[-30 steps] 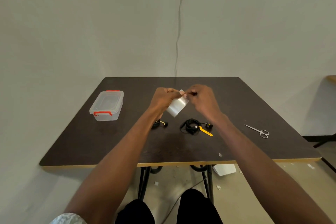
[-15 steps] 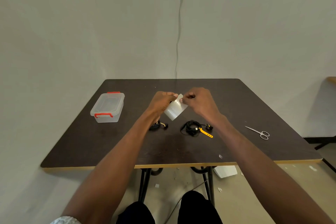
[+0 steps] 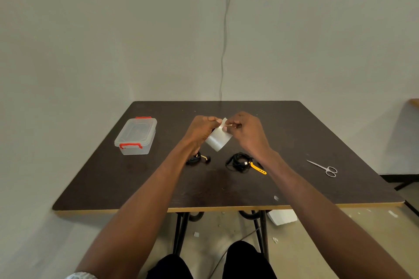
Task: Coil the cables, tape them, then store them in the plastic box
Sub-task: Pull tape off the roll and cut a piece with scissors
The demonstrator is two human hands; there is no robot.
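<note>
Holding both hands up over the middle of the desk (image 3: 158,188), I have a roll of clear tape (image 3: 218,139) between them. My left hand (image 3: 200,130) is curled round the roll from the left side, and my right hand (image 3: 246,130) pinches the loose end of the tape (image 3: 223,123) at the top, thumb and forefinger closed on it. How much of the end has come off the roll I cannot say for sure, since the strip is pale and partly behind my fingers.

Below the hands, on the desk, lie two black cables. One coiled cable (image 3: 238,162) sits just under my right wrist, with a yellow strap (image 3: 258,169) sticking out to its right. The other cable (image 3: 197,158) is mostly hidden behind my left forearm, with only a bit of black loop and a yellow piece showing.

The plastic box (image 3: 136,136), clear with red clips and its lid on, stands well to the left near the far edge. A pair of scissors (image 3: 323,167) lies well off to the right. A small scrap (image 3: 276,198) rests near the front edge.
</note>
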